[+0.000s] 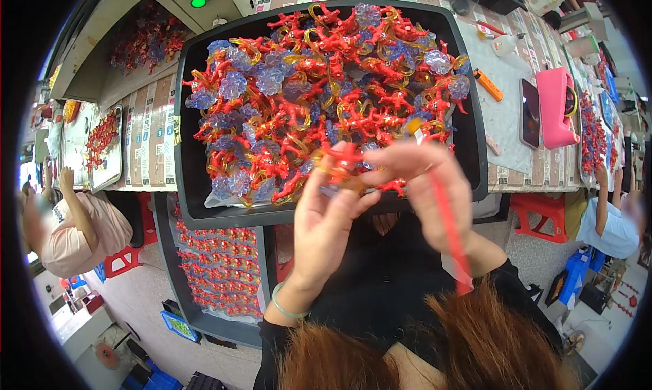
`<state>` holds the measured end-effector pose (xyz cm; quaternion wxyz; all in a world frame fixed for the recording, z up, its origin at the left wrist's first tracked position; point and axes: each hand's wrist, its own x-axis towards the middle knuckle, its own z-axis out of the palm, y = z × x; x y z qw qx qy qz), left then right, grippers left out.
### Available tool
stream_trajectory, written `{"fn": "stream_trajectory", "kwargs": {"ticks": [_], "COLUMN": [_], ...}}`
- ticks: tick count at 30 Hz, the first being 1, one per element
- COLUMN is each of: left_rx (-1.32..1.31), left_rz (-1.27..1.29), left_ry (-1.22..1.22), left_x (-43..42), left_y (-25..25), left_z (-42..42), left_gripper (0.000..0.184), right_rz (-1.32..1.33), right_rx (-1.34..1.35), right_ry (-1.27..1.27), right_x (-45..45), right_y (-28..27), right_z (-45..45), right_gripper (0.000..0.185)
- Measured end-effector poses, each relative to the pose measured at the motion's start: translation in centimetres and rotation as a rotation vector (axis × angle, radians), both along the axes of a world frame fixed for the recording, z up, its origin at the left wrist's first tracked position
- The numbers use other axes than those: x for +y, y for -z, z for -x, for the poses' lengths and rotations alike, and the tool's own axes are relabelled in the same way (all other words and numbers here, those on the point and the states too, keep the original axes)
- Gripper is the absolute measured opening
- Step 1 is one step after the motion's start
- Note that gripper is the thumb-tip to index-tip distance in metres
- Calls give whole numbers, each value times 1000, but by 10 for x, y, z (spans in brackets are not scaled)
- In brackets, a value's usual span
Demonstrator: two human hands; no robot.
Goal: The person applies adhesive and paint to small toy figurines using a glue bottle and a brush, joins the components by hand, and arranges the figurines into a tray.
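Patterned worktop [153, 139]: one black tray [479, 139], heaped with red pieces [292, 112] and clear violet and amber parts. Grey crate [167, 240] below: rows of red items [221, 274]. Red figurine [345, 154]: over the tray's near edge, pinched in left hand [320, 237], long axis roughly crosswise (blur hides which end leads). Right hand [454, 186]: curled beside it, grip unclear; red strip [448, 220] across.

Pile [353, 84], centre: glossy red, translucent violet-blue, clear amber, mixed. Tray [238, 219]: black. Held piece [348, 154], mid-frame: red, blurred. Strip [444, 207], right of it: solid red. Shirt [377, 274], lower centre: black. Bracelet [288, 312]: pale green. Button [199, 0], upper left: bright green. Tape dispenser [553, 112], right: hot pink. Cutter [488, 86], upper right: orange. Table covering [159, 135]: white-and-brown printed bands.
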<state>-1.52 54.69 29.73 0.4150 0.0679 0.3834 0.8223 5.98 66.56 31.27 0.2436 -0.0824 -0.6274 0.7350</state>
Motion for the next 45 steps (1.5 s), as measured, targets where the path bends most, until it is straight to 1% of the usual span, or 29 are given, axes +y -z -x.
{"fn": "stream_trajectory", "kwargs": {"ticks": [1,2,3,5,8,9,11,13,14,15,17,18,21,22,23,25,27,28,29,31,33,35,36,37,39,41,42,43,45], "left_rx": [-173,-262,-292,-354,-311,-289,-230,-186,-173,-159,-150,-149,-70,-96,-126,-167,-174,-109,-48,63,191,206,218,224,180,69,-27,-128,-193], "left_rz": [-110,-130,-139,-165,-119,-107,-72,-64,-76,-92,-80,-67,-39,-46,-49,-62,-108,-75,-41,30,69,47,60,80,67,0,-53,-103,-95], "left_ry": [19,4,10,25,5,-2,-23,-31,-32,-33,-40,-39,-26,-28,-36,-32,-24,-43,-70,-96,-100,-63,-64,-64,-62,-33,-6,16,46], "left_x": [-6,-9,-13,-18,-16,-16,-14,-16,-17,-18,-15,-15,-16,-14,-12,-15,-16,-15,-13,-12,-10,-10,-11,-12,-11,-10,-11,-14,-17], "left_y": [2,2,3,7,4,2,-6,-8,-8,-7,-10,-11,-5,-7,-11,-11,-5,-5,-5,-6,-7,-3,-3,-3,-4,-4,-4,-3,-4], "left_z": [4,5,5,5,1,0,-5,-7,-8,-8,-6,-6,-9,-7,-6,-8,-7,-5,-6,-11,-11,-8,-9,-11,-10,-7,-5,-5,-3], "left_gripper": [47,46,46,46,36,34,31,29,29,29,28,27,29,28,27,26,25,24,23,23,22,24,24,24,23,23,23,23,25], "right_rz": [-33,-55,-232,-35,-4,-58,-555,-582,-677,-571,-610,-614,-648,-585,-643,-652,-618,-602,-559,-578,-724,-587,-549,-659,-698,-756,-601,-582,-536], "right_rx": [4,11,-45,-53,-68,-59,15,-82,-99,-289,82,89,-176,-230,52,82,-93,-178,-64,161,76,-164,-141,108,110,-38,-50,27,49], "right_ry": [41,106,185,99,163,163,-22,76,177,193,-4,-31,197,135,42,45,151,199,215,49,52,208,144,2,-22,245,270,295,294], "right_x": [11,19,33,44,30,25,23,21,29,31,26,17,30,27,23,16,23,27,22,18,21,29,27,26,19,29,31,32,33], "right_y": [-2,-1,-2,-4,-19,-22,-21,-16,-11,-17,-21,-18,-7,-16,-14,-15,-10,-9,-17,-20,-13,-13,-18,-16,-16,-9,-10,-11,-11], "right_z": [0,0,2,0,8,9,16,21,26,21,16,16,19,12,14,16,15,16,13,16,21,23,18,19,20,26,23,22,18], "right_gripper": [36,40,36,25,11,9,12,12,11,12,11,9,7,8,9,8,10,11,12,11,6,6,5,4,3,10,10,10,10]}}
